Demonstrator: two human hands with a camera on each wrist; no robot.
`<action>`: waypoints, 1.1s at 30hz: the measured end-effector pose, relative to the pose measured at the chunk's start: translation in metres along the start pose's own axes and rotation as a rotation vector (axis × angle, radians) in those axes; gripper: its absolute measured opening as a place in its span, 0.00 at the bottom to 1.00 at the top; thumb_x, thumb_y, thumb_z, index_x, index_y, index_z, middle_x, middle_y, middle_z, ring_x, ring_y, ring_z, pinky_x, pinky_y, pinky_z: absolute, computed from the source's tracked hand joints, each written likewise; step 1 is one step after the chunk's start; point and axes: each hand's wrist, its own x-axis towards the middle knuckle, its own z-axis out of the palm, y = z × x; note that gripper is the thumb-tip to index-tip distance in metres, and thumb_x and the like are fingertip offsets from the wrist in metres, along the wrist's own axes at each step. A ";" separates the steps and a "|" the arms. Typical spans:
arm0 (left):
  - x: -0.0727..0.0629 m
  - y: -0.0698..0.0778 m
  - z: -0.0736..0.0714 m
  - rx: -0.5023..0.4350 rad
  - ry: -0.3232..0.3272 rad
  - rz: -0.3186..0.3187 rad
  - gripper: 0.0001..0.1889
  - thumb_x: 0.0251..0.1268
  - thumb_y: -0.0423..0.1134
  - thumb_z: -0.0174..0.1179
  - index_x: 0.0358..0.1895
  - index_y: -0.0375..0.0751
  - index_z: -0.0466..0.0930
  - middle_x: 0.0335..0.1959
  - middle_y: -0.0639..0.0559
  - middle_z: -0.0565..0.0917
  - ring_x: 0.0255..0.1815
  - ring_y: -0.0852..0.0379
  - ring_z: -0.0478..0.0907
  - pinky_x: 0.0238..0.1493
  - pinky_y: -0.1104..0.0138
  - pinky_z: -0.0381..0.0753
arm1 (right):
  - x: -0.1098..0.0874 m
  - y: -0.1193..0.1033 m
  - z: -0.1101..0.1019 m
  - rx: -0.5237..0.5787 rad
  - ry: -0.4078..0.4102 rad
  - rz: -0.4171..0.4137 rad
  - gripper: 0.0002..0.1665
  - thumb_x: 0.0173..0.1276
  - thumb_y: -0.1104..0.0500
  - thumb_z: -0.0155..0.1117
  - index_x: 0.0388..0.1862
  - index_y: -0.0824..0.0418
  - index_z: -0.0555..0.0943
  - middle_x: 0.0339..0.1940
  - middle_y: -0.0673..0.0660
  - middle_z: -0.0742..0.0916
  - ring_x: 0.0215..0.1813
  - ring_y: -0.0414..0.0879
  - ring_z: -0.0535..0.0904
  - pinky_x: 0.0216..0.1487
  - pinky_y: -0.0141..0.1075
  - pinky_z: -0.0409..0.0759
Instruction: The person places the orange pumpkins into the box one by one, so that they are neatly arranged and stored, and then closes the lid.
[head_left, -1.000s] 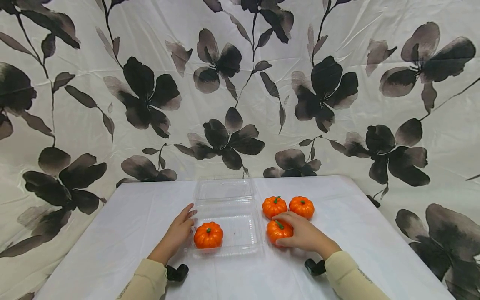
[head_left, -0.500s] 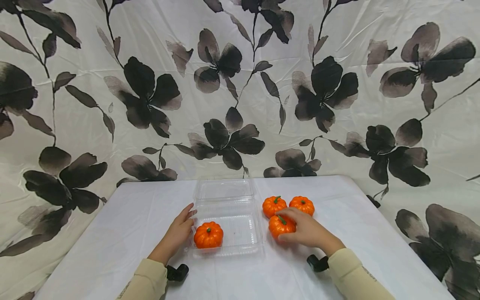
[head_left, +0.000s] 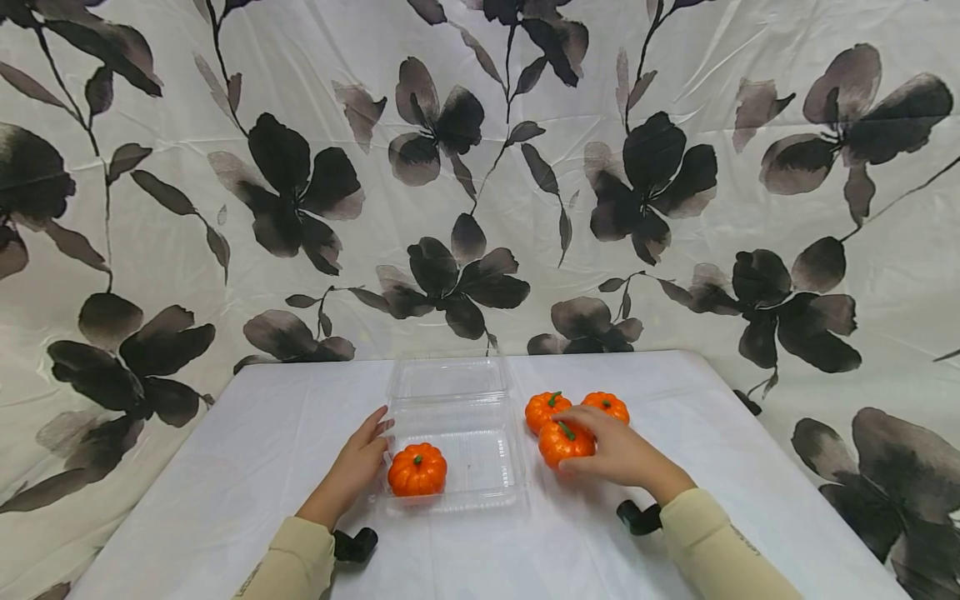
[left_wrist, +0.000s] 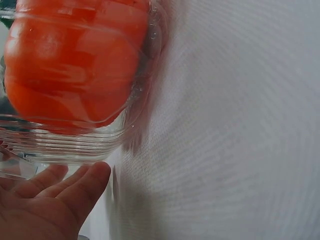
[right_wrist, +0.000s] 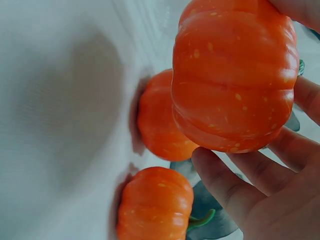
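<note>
My right hand grips a small orange pumpkin with a green stem, thumb on one side and fingers on the other. In the right wrist view this pumpkin is lifted off the cloth. My left hand rests with extended fingers against the left side of a clear plastic clamshell box, whose lid lies open toward the back. Inside the box, at its left, sits another orange pumpkin. The left wrist view shows fingertips at the ribbed box wall.
Two more pumpkins stand behind the right hand: one at the left and one at the right, partly covered by the hand. A white cloth covers the table. A flower-patterned curtain hangs behind.
My right hand, holding the pumpkin, has moved slightly right and away from me, raising the pumpkin off the cloth. The left hand and the box have stayed in place.
</note>
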 end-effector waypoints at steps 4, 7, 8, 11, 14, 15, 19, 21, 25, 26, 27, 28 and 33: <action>0.000 -0.001 0.000 0.005 0.000 0.003 0.32 0.72 0.36 0.39 0.78 0.44 0.45 0.75 0.37 0.61 0.71 0.35 0.64 0.68 0.43 0.66 | 0.002 -0.002 -0.003 0.002 0.004 -0.018 0.36 0.52 0.40 0.73 0.61 0.43 0.76 0.64 0.51 0.77 0.62 0.50 0.74 0.61 0.54 0.75; 0.000 -0.001 0.000 0.006 -0.001 0.006 0.32 0.72 0.36 0.39 0.78 0.44 0.45 0.75 0.37 0.61 0.71 0.35 0.64 0.68 0.43 0.67 | 0.003 -0.003 -0.005 0.004 0.006 -0.031 0.37 0.52 0.39 0.73 0.61 0.43 0.75 0.64 0.50 0.77 0.63 0.50 0.73 0.61 0.54 0.75; 0.000 -0.001 0.000 0.004 0.000 0.006 0.32 0.72 0.36 0.39 0.78 0.44 0.45 0.75 0.37 0.61 0.71 0.35 0.64 0.67 0.43 0.67 | 0.003 -0.004 -0.005 0.004 0.005 -0.034 0.37 0.52 0.40 0.73 0.61 0.43 0.75 0.64 0.50 0.77 0.63 0.50 0.73 0.60 0.53 0.75; 0.001 -0.002 0.000 0.003 0.002 0.006 0.32 0.72 0.36 0.39 0.78 0.44 0.45 0.75 0.36 0.61 0.70 0.35 0.65 0.67 0.43 0.68 | 0.005 -0.007 -0.007 0.010 0.000 -0.044 0.37 0.52 0.41 0.73 0.62 0.43 0.75 0.65 0.51 0.77 0.64 0.51 0.72 0.60 0.53 0.75; 0.000 -0.001 0.000 0.007 0.005 0.006 0.32 0.71 0.36 0.39 0.78 0.44 0.45 0.75 0.36 0.61 0.70 0.35 0.66 0.67 0.43 0.68 | 0.006 -0.011 -0.009 0.015 -0.009 -0.042 0.37 0.53 0.42 0.73 0.63 0.43 0.75 0.66 0.51 0.76 0.66 0.52 0.71 0.60 0.53 0.75; 0.000 -0.001 0.000 0.008 0.007 0.006 0.32 0.71 0.36 0.39 0.78 0.44 0.45 0.75 0.36 0.61 0.70 0.35 0.66 0.67 0.43 0.68 | 0.006 -0.012 -0.010 0.018 -0.012 -0.041 0.37 0.53 0.42 0.73 0.63 0.42 0.75 0.67 0.51 0.76 0.67 0.53 0.71 0.60 0.53 0.75; -0.001 -0.001 0.001 0.012 0.009 0.009 0.32 0.72 0.36 0.39 0.78 0.44 0.45 0.74 0.36 0.61 0.70 0.35 0.66 0.67 0.43 0.68 | 0.007 -0.016 -0.012 0.015 -0.021 -0.040 0.36 0.53 0.41 0.72 0.62 0.40 0.74 0.66 0.49 0.76 0.66 0.52 0.71 0.59 0.52 0.76; -0.001 -0.001 0.001 0.012 0.011 0.010 0.32 0.72 0.36 0.38 0.78 0.44 0.46 0.74 0.36 0.61 0.70 0.36 0.66 0.67 0.43 0.68 | 0.008 -0.018 -0.012 0.012 -0.026 -0.043 0.35 0.53 0.41 0.72 0.62 0.39 0.74 0.66 0.48 0.76 0.65 0.51 0.72 0.58 0.51 0.76; -0.001 -0.002 0.001 0.014 0.013 0.011 0.31 0.72 0.36 0.38 0.78 0.44 0.46 0.74 0.36 0.62 0.69 0.36 0.66 0.67 0.43 0.68 | 0.009 -0.022 -0.013 -0.001 -0.031 -0.056 0.35 0.54 0.41 0.72 0.62 0.37 0.74 0.66 0.47 0.75 0.63 0.49 0.73 0.57 0.48 0.76; -0.001 -0.002 0.001 0.014 0.015 0.009 0.31 0.72 0.36 0.38 0.78 0.44 0.46 0.74 0.36 0.62 0.69 0.36 0.67 0.67 0.43 0.68 | 0.010 -0.023 -0.014 -0.007 -0.033 -0.057 0.35 0.54 0.41 0.71 0.63 0.37 0.74 0.67 0.47 0.75 0.63 0.49 0.73 0.57 0.48 0.76; -0.001 -0.002 0.001 0.014 0.016 0.009 0.31 0.72 0.36 0.39 0.78 0.44 0.46 0.74 0.36 0.62 0.69 0.36 0.66 0.67 0.43 0.68 | 0.010 -0.024 -0.014 -0.012 -0.035 -0.061 0.35 0.55 0.41 0.71 0.63 0.37 0.73 0.67 0.47 0.74 0.63 0.49 0.74 0.56 0.48 0.77; -0.001 -0.002 0.001 0.013 0.017 0.008 0.31 0.72 0.36 0.39 0.78 0.44 0.46 0.74 0.36 0.62 0.69 0.36 0.66 0.67 0.43 0.68 | 0.011 -0.026 -0.014 -0.016 -0.038 -0.063 0.35 0.55 0.41 0.71 0.63 0.37 0.73 0.67 0.47 0.74 0.62 0.49 0.74 0.56 0.48 0.77; 0.000 -0.002 0.001 0.015 0.019 0.007 0.31 0.72 0.37 0.39 0.78 0.44 0.46 0.74 0.36 0.62 0.69 0.36 0.66 0.67 0.43 0.68 | 0.014 -0.033 -0.016 -0.016 -0.058 -0.067 0.35 0.55 0.41 0.70 0.64 0.38 0.73 0.68 0.47 0.74 0.60 0.48 0.75 0.57 0.49 0.77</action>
